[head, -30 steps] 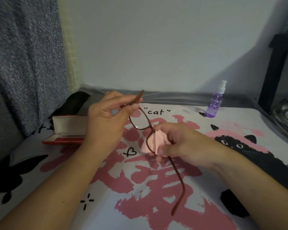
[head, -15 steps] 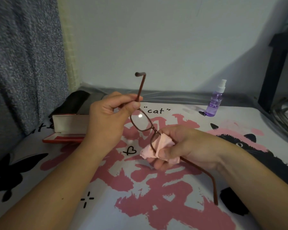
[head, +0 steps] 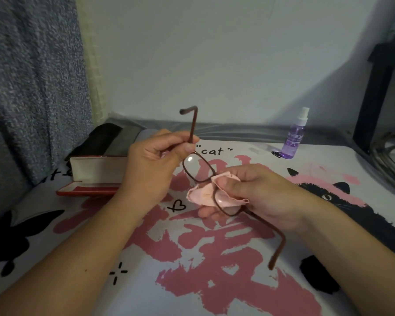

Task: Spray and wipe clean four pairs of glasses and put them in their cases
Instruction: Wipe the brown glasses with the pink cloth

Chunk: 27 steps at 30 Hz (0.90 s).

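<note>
A pair of brown-framed glasses is held above the printed table cover, arms unfolded. My left hand pinches the frame at the far hinge, with that arm pointing up. My right hand pinches a pink cloth around the near lens; the other arm hangs down toward me. An open red glasses case lies to the left, behind my left hand. A purple spray bottle stands upright at the back right.
A dark case or pouch lies behind the red case by the grey curtain. A black stand and a metal bowl occupy the right edge. The white wall is close behind the table.
The glasses have turned: the far arm swung up to point upward and the near arm swung right. My right hand with the cloth shifted slightly along the near lens.
</note>
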### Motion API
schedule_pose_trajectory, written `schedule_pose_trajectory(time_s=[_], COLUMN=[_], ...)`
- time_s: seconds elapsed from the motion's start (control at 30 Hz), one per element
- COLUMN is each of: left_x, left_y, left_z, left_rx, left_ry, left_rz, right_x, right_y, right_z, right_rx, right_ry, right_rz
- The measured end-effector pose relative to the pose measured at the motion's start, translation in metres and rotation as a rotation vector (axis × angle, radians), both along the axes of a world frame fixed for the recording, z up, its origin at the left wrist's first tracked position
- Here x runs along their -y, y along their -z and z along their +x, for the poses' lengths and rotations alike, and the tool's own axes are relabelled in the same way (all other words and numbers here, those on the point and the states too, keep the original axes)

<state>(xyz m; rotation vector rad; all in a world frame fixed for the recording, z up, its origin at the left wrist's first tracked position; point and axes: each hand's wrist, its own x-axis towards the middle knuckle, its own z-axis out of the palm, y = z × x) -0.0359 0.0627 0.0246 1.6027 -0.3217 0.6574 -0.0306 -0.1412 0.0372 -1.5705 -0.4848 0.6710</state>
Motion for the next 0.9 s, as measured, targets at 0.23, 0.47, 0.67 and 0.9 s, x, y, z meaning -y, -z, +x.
schedule_pose_trajectory(time_s=[0.23, 0.47, 0.67, 0.9], left_x=[0.012, 0.020, 0.020, 0.016], left_y=[0.006, 0.011, 0.014, 0.012], left_z=[-0.004, -0.001, -0.003, -0.004], left_rx=[-0.016, -0.043, -0.012, 0.018], left_ry=[0.132, 0.126, 0.185, 0.162], left_rz=[0.042, 0.097, 0.122, 0.161], right_x=[-0.005, -0.009, -0.009, -0.001], right_y=[0.001, 0.005, 0.007, 0.007], right_z=[-0.003, 0.003, 0.009, 0.011], right_rx=[-0.101, -0.058, -0.021, -0.115], right_ry=[-0.067, 0.051, 0.244, 0.066], right_rz=[0.034, 0.153, 0.304, 0.222])
